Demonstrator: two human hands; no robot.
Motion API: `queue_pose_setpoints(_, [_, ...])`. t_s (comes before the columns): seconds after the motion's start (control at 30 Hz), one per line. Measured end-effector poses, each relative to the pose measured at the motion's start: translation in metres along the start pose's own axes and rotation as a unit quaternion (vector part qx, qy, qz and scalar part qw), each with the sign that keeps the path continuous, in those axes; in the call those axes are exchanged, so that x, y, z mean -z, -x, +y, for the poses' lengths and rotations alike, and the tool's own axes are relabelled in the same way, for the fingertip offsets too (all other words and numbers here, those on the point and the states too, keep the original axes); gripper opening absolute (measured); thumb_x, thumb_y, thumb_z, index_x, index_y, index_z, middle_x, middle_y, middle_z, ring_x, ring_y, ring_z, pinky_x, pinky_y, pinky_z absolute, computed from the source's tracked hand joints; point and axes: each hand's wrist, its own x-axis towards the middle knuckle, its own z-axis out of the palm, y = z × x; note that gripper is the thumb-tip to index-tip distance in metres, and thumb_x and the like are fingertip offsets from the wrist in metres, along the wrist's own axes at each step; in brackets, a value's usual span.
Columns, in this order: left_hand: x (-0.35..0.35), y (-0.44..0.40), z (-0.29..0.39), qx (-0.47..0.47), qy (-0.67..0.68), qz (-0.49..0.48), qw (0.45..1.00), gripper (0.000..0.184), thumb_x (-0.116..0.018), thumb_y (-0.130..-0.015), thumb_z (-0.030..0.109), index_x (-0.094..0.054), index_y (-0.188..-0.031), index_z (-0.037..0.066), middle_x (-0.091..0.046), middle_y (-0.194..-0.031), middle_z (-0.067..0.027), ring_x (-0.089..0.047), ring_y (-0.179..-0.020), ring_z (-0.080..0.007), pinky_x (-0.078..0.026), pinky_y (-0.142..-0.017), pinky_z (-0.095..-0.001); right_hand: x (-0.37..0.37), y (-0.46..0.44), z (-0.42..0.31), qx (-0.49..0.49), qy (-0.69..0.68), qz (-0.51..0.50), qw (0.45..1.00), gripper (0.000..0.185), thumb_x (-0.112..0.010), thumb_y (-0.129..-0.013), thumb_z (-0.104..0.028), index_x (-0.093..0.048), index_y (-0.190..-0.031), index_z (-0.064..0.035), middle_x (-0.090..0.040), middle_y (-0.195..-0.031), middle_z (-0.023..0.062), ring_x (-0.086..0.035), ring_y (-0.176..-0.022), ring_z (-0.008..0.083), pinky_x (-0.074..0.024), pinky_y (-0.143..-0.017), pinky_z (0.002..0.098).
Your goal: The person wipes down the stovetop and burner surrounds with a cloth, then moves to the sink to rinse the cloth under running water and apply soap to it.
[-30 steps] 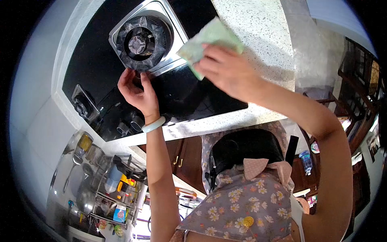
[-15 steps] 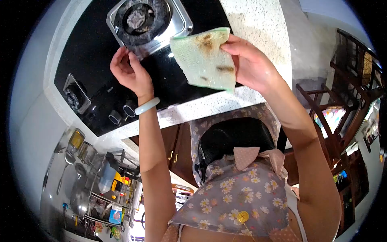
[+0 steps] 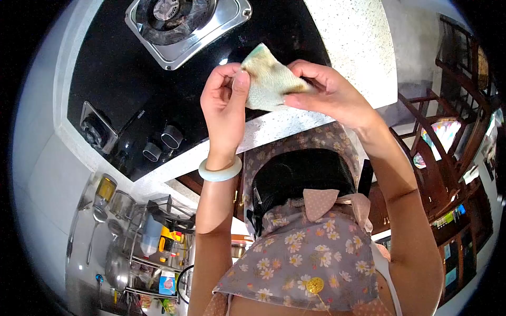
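Note:
Both hands hold a pale green cloth [image 3: 269, 84] with brown stains, over the front edge of the black glass cooktop [image 3: 184, 95]. My left hand [image 3: 225, 97], with a pale bangle on its wrist, pinches the cloth's left side between thumb and fingers. On the cloth's right side, my right hand [image 3: 334, 97] is closed with the thumb below and the fingers above. The cloth looks partly folded, its top corner pointing up. Beyond my left hand lies a gas burner [image 3: 171, 18] set in a steel tray [image 3: 192, 48].
A smaller-looking burner [image 3: 96, 131] sits at the cooktop's left, with two knobs [image 3: 171, 137] near the front edge. Speckled white counter [image 3: 363, 47] borders the right. A rack [image 3: 153, 263] with bottles and utensils stands lower left; dark wooden chairs [image 3: 432, 131] are at the right.
My left hand has left the burner tray's edge and moved right to take hold of the cloth. The cloth, spread out earlier, is now partly folded between both hands.

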Motion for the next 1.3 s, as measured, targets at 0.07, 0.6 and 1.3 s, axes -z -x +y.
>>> queue_pose_setpoints(0.07, [-0.005, 0.000, -0.002, 0.012, -0.042, -0.003, 0.999, 0.019, -0.067, -0.097, 0.008, -0.061, -0.114, 0.001, -0.064, -0.100, -0.0024, -0.058, -0.092, -0.0073, -0.048, -0.083, -0.0219, -0.003, -0.006, 0.005, 0.085, 0.019, 0.017, 0.996, 0.024, -0.074, -0.088, -0.007, -0.061, -0.108, -0.0036, -0.062, -0.117, 0.0024, -0.056, -0.107, 0.0082, -0.0491, -0.087, 0.0242])
queue_pose_setpoints(0.6, [0.016, -0.006, -0.006, -0.196, -0.247, 0.067, 0.947, 0.041, -0.072, -0.088, 0.002, -0.056, -0.126, 0.002, -0.056, -0.124, -0.0113, -0.057, -0.112, -0.0194, -0.050, -0.096, -0.0325, -0.012, -0.070, -0.026, 0.288, 0.577, 0.227, 0.730, 0.021, -0.070, -0.070, 0.003, -0.060, -0.089, -0.0003, -0.055, -0.101, 0.0155, -0.061, -0.093, 0.0347, -0.0532, -0.079, 0.0411])
queue_pose_setpoints(1.3, [0.025, -0.003, -0.006, -0.244, -0.453, 0.004, 0.857, 0.044, -0.065, -0.094, 0.011, -0.054, -0.136, 0.006, -0.054, -0.134, -0.0157, -0.049, -0.123, -0.0324, -0.042, -0.103, -0.0419, -0.011, -0.092, -0.020, 0.362, 0.554, 0.243, 0.710, 0.018, -0.069, -0.078, 0.003, -0.070, -0.097, -0.0006, -0.057, -0.093, 0.0140, -0.059, -0.088, 0.0331, -0.0503, -0.077, 0.0411])
